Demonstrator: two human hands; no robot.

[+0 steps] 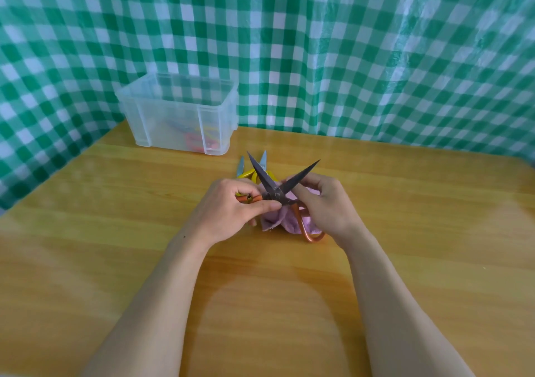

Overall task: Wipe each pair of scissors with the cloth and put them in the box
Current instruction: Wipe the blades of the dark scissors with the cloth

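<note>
Scissors (275, 191) with dark blades and copper handles are held open in an X above the tabletop (115, 232), the left hand (231, 208) gripping one handle, the right hand (327, 206) pinching a pink cloth (278, 221) against one blade. Yellow-handled scissors (249, 172) lie just behind; a clear box (176, 113) stands beyond.

Coloured shapes inside the translucent box (176, 116), red and yellow, blur through its wall; possibly scissor handles. The yellow-handled scissors (248, 173) lie half hidden behind the dark-bladed scissors (275, 192) and the left hand (228, 211). The right hand (325, 203) covers much of the pink cloth (278, 221). Both forearms are cut off by the lower edge.
</note>
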